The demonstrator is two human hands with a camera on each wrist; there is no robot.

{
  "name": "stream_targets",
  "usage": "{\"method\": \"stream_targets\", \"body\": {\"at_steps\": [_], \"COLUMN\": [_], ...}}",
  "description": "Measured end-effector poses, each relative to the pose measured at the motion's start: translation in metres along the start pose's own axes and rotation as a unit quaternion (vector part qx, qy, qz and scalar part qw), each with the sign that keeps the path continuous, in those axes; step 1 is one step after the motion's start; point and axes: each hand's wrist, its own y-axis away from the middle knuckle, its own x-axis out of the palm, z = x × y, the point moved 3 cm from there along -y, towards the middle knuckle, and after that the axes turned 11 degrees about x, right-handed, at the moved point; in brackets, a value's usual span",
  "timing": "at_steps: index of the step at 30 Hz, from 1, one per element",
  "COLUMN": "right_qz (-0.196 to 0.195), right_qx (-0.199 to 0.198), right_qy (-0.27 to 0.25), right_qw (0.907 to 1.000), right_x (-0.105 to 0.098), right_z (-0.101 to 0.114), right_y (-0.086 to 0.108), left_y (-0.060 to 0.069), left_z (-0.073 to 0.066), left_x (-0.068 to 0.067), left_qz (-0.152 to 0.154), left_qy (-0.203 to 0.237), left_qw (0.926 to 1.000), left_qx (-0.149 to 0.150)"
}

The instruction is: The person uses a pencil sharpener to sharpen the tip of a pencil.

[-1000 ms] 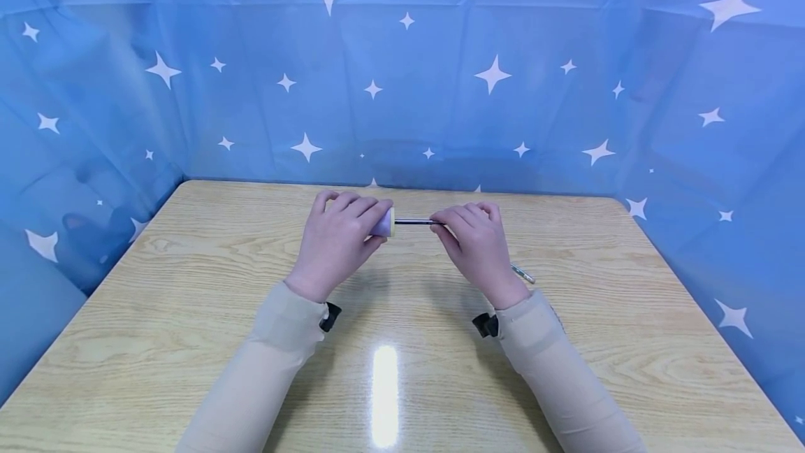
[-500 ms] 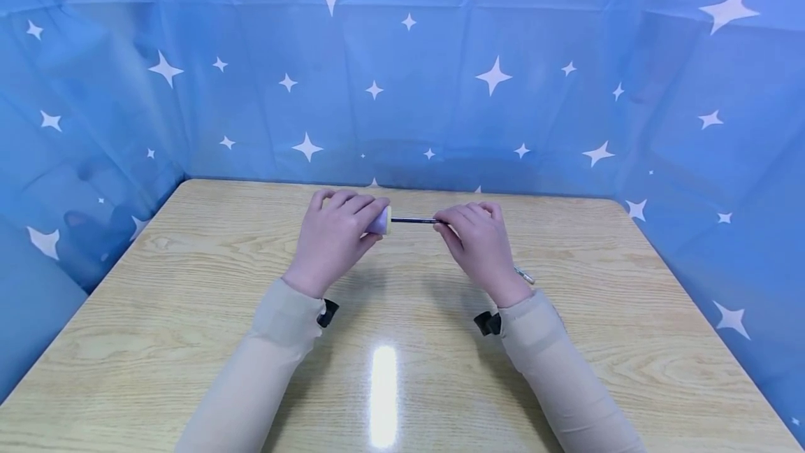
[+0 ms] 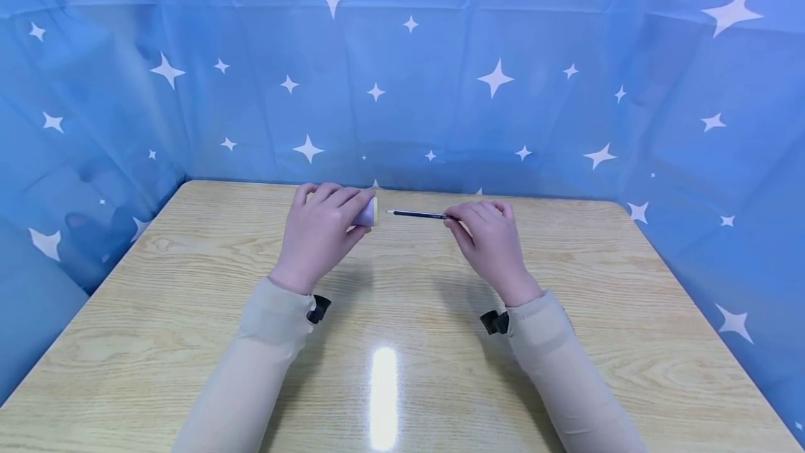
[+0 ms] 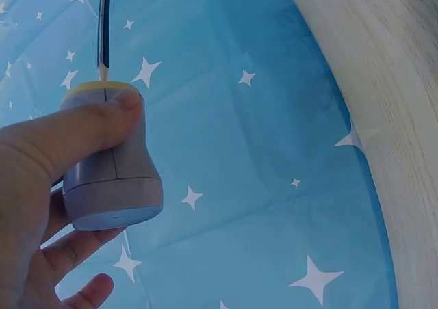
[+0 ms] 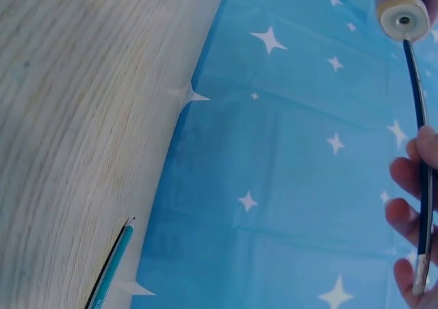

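Note:
My left hand point(image 3: 317, 236) grips a small purple pencil sharpener point(image 4: 113, 164) with a yellow rim, thumb pressed along its side. In the right wrist view the sharpener's round hole point(image 5: 404, 20) faces the pencil. Between finger and thumb, my right hand point(image 3: 493, 247) pinches a dark pencil point(image 3: 415, 214), held roughly level above the table. Its pale sharpened tip point(image 3: 389, 212) points left at the sharpener, with a short gap between them in the head view. The pencil's far end is hidden by the right hand in the head view but shows in the right wrist view.
A second pencil, teal and dark point(image 5: 111, 268), lies on the wooden table point(image 3: 402, 299) in the right wrist view; the head view does not show it. Blue cloth with white stars point(image 3: 415, 89) hangs behind the table and at both sides.
The pencil has come out of the sharpener, baring its pointed tip. My left hand has moved left with the sharpener, my right hand slightly right with the pencil.

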Motion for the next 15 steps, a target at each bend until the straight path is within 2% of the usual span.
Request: {"method": "stream_targets", "body": {"at_steps": [10, 15], "right_qz": [0.004, 0.008], "right_qx": [-0.014, -0.035], "right_qy": [-0.007, -0.008], "right_qw": [0.9999, 0.9993], "right_x": [0.005, 0.009], "right_z": [0.006, 0.011], "right_y": [0.003, 0.003], "left_y": [-0.002, -0.005], "left_z": [-0.008, -0.018], "left_x": [0.004, 0.006], "left_qz": [0.0, -0.003], "left_qy": [0.006, 0.004], "left_qw": [0.9999, 0.9991], "left_qx": [0.014, 0.041]}}
